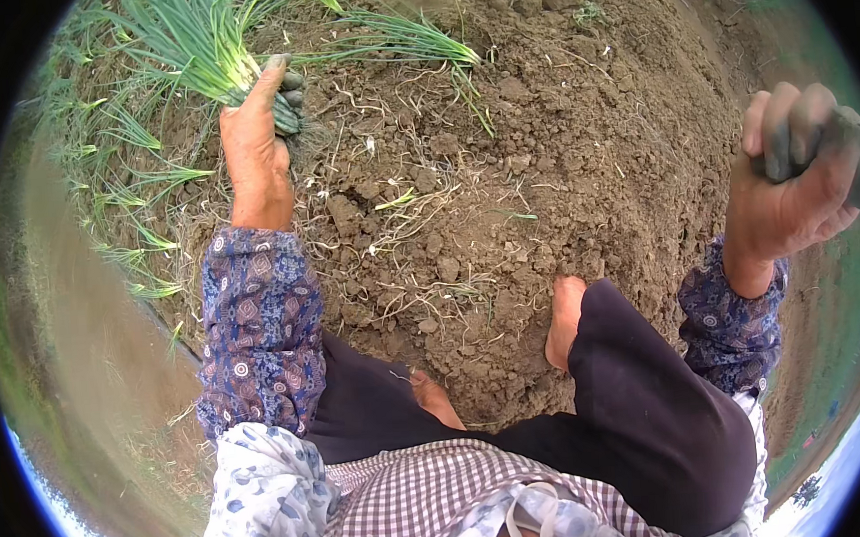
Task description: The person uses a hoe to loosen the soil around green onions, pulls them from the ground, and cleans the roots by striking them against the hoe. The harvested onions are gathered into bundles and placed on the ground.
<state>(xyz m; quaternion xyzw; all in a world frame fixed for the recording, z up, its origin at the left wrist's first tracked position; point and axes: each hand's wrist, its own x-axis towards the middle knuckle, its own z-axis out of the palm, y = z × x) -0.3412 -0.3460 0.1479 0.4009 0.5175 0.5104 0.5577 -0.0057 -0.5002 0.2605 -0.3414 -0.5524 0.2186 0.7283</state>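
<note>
A bunch of green onion plants (203,53) is gripped at its base in my left hand (262,124), with fine roots hanging below the fingers. That hand's fingers are dark with soil. Raised at the far right, my right hand (800,164) has its soil-stained fingers curled around something dark, which the fingers and the picture's edge partly hide; I cannot tell what it is. Pulled onion plants (423,40) lie on the soil to the right of the held bunch.
Brown crumbly soil (506,190) with loose dry roots (419,217) spreads before me. More onion plants (133,131) stand along the left. My bare feet (566,319) are on the soil near the bottom. A small cut leaf piece (396,200) lies mid-ground.
</note>
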